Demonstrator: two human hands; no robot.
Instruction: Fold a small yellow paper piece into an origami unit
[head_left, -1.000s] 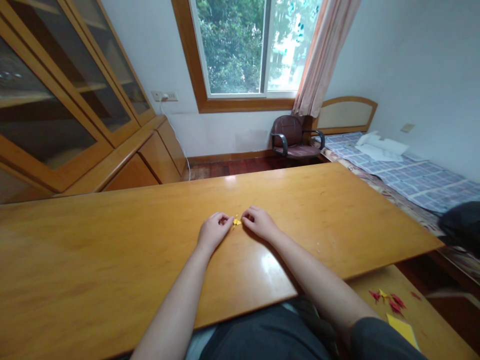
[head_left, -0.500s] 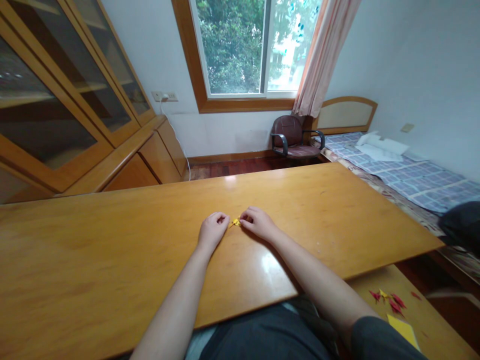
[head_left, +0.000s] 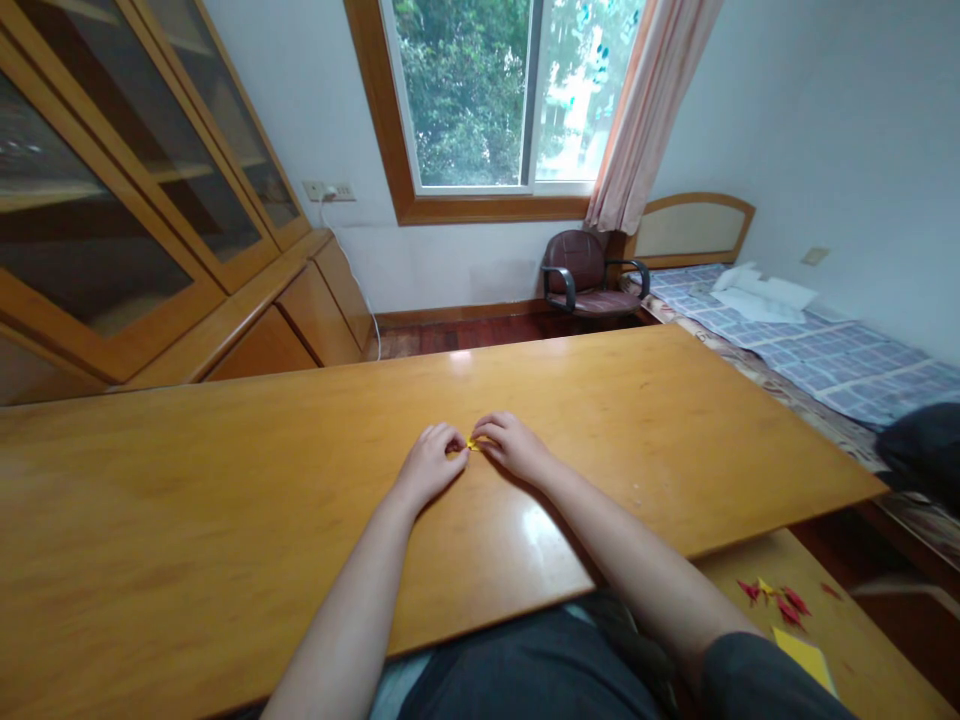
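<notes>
A small piece of folded yellow paper [head_left: 472,445] is between my two hands, just above or on the wooden table [head_left: 225,500]. My left hand [head_left: 435,462] pinches its left side with thumb and forefinger. From the other side, the curled fingers of my right hand [head_left: 512,445] close on the paper's right part. Fingers cover much of the paper, so its exact shape does not show.
On a lower surface at the bottom right lie several red folded paper pieces [head_left: 791,605], a yellow folded piece [head_left: 765,588] and a yellow paper sheet [head_left: 806,658]. Beyond the table stand a chair [head_left: 581,275], a bed [head_left: 847,350] and a glass-door cabinet [head_left: 165,200].
My left hand has shifted slightly right and now covers more of the yellow paper. The right hand has moved a little left, so the gap between the hands is smaller.
</notes>
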